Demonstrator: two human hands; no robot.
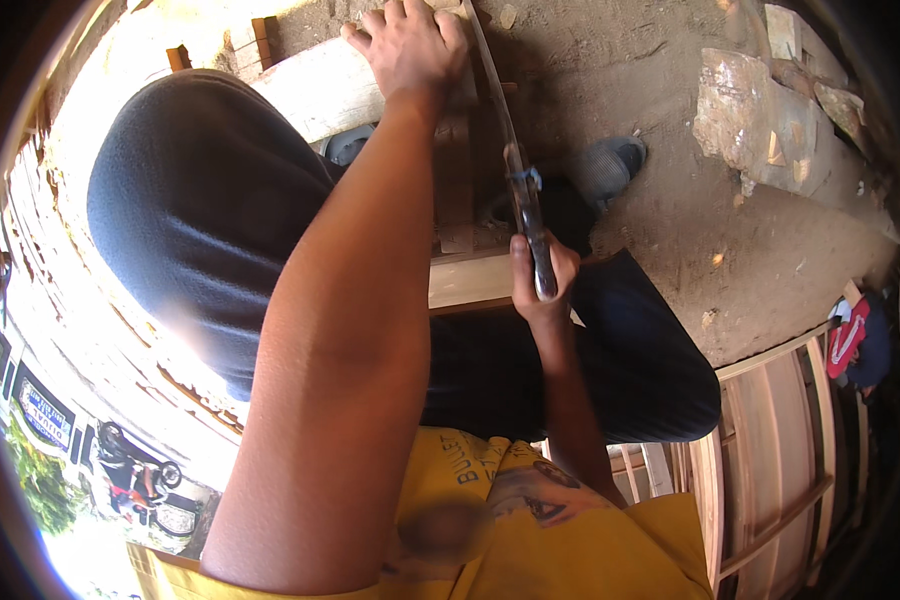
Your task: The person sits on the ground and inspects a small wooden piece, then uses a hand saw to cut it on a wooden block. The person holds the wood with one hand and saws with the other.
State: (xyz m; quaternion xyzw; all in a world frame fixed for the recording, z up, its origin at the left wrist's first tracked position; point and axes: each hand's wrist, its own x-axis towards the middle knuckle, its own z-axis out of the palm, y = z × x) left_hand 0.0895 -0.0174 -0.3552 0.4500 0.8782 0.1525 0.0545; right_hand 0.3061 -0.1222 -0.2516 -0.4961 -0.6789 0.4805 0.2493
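My right hand (547,282) is wrapped round the dark handle of a handsaw (526,215), with a blue tie near the handle's upper end. Its long blade is seen nearly edge-on and runs up past the picture's top edge. Beside the blade, my left hand (410,50) presses down on the far end of a wooden board (455,185), thumb out to the left and fingers bent over it. The fingertips are partly cut off at the top. Between my knees, a pale wooden bar (475,278) crosses the board's near end. Whether the blade touches wood cannot be made out.
A pale thick plank (315,90) lies left of my left hand. My sandalled foot (610,165) rests on the sandy ground right of the saw. Rough timber chunks (760,120) lie farther right. Wooden frames (770,470) stand at lower right, and a motorbike (135,470) at lower left.
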